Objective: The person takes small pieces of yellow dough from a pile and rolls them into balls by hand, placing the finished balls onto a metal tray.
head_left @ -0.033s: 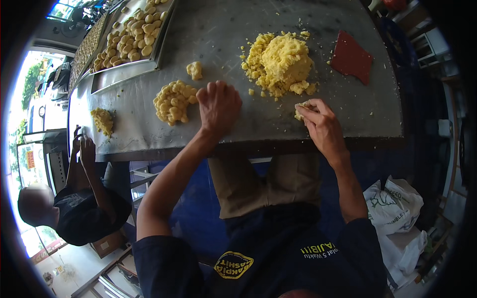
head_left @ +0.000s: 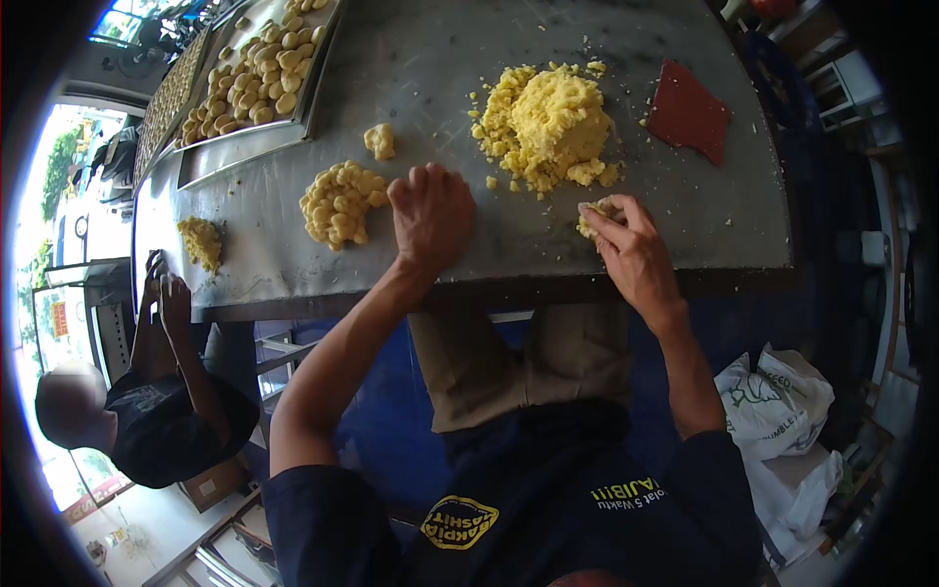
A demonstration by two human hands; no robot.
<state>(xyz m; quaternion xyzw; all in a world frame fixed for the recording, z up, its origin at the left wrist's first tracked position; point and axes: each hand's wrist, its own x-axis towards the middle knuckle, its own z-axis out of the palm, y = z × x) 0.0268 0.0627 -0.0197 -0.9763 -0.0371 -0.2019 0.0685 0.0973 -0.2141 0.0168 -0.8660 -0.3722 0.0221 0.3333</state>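
Note:
On the steel table (head_left: 411, 274) my left hand (head_left: 430, 215) rests with its fingers curled down, right of a cluster of pale dough pieces (head_left: 337, 203); what lies under those fingers is hidden. Fingers of my right hand (head_left: 631, 245) pinch a small yellow crumbly lump (head_left: 591, 220). A large mound of yellow crumbly mixture (head_left: 553, 122) sits above it, with a red flat scraper (head_left: 690, 112) to its right. A small separate lump (head_left: 380, 140) lies above the dough pieces.
Trays (head_left: 313, 93) of small pale rounds occupy the upper left. At left a co-worker (head_left: 147, 421) has both hands at the table's end, near a small yellow heap (head_left: 201, 243). White sacks (head_left: 773, 411) lie at lower right, below table height.

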